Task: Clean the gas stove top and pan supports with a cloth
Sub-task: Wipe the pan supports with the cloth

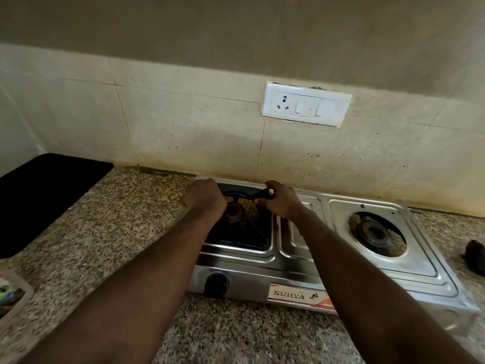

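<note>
Counter (126, 232), SURYA stove (249, 274): right hand (282, 202) pinches pan support (260, 194).

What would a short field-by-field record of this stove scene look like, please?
gas stove: two burners, steel, on speckled counter against tiled wall
left burner: inside black pan support
right burner: bare, no support on it
left hand: on the support's left side, fingers hidden
right hand: pinches the support's far right part
knob: black, on the front panel
black mat: on the counter, left of the stove
cloth: none identifiable; dark object at right edge too blurred to name
</note>
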